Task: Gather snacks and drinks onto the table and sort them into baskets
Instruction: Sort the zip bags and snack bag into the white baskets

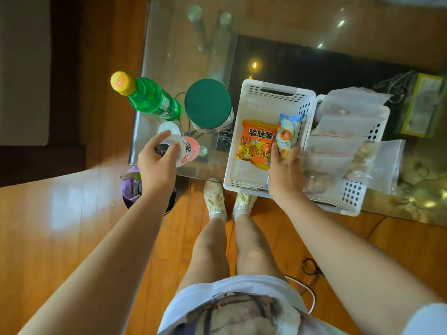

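Fingers of the left hand (157, 163) curl round a pink-capped bottle (185, 148) at the glass table (169, 56) edge; the right hand (286, 172) pinches a blue snack packet (287, 134) inside the white basket (273, 93), beside an orange snack bag (256, 143).

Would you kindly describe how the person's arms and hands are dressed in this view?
Both forearms are bare, with no sleeves reaching them. The left hand and right hand wear no gloves, and no rings, watch or bracelets are visible. A white sleeve edge shows at the right upper arm.
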A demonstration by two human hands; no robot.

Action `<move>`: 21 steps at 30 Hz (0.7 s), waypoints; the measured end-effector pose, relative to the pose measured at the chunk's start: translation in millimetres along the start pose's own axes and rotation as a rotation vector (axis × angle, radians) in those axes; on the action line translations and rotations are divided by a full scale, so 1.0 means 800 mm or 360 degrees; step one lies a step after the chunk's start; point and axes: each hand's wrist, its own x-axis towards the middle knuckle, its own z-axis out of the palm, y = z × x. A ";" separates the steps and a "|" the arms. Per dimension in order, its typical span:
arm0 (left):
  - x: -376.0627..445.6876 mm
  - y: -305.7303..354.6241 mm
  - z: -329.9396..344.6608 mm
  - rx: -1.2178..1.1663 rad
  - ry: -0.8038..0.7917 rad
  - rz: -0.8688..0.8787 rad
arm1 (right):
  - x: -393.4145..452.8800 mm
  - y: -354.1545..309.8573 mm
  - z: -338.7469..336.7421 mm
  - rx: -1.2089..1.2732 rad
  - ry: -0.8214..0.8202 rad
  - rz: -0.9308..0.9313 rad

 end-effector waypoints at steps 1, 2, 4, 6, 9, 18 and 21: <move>0.000 0.000 0.000 -0.0004 0.0001 0.0001 | 0.001 -0.001 0.000 0.0095 -0.0019 0.0013; 0.000 0.001 0.000 -0.0009 0.0001 0.0002 | 0.002 -0.001 0.000 0.0175 -0.0029 0.0008; -0.001 0.001 0.001 -0.0027 0.0003 -0.0001 | 0.002 -0.003 0.000 0.0208 -0.0020 -0.0023; -0.001 0.002 0.001 -0.0039 0.0010 -0.0006 | 0.003 -0.004 0.002 0.0351 -0.0044 -0.0059; -0.002 0.002 0.002 -0.0053 0.0015 -0.0014 | 0.011 -0.003 -0.001 0.0812 -0.0124 0.0041; -0.001 0.000 0.004 -0.0043 0.0036 -0.0011 | 0.024 0.003 -0.008 0.0986 -0.0253 0.0147; 0.002 -0.002 0.005 -0.0046 0.0048 0.0023 | 0.026 -0.001 -0.010 0.0889 -0.0283 0.0177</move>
